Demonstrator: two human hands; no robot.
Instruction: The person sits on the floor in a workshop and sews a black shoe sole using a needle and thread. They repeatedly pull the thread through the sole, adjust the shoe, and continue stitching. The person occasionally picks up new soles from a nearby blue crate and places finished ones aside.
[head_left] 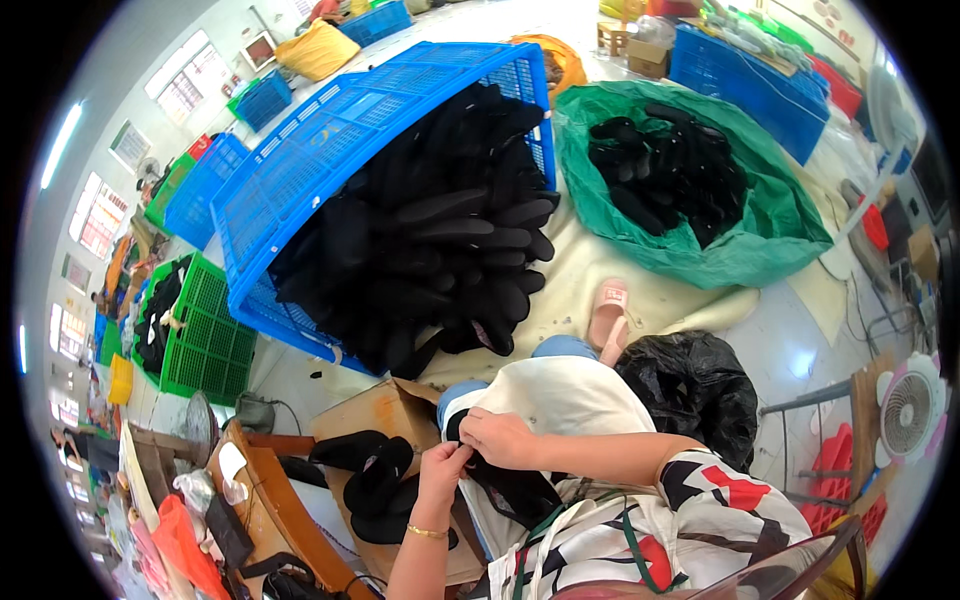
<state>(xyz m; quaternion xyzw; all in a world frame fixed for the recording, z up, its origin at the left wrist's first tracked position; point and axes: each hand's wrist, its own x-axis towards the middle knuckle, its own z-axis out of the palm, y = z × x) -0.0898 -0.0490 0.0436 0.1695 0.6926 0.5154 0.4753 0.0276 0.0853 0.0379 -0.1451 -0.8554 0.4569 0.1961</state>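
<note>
In front of the blue crate (320, 140), a black piece (515, 490) is pinched in closed fingers by left hand (440, 474) and right hand (500, 440), apparently to steady it.

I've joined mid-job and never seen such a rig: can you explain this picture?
There is no machine here, just two bare hands. The single picture comes from a wide fisheye camera worn on the head, looking down, so straight edges bend. The left hand and right hand meet, pinching a black piece; the fingers hide the details. Ahead, a blue crate and a green bag hold heaps of similar black pieces, with a cream sheet between them. At left sits a cardboard box.
</note>
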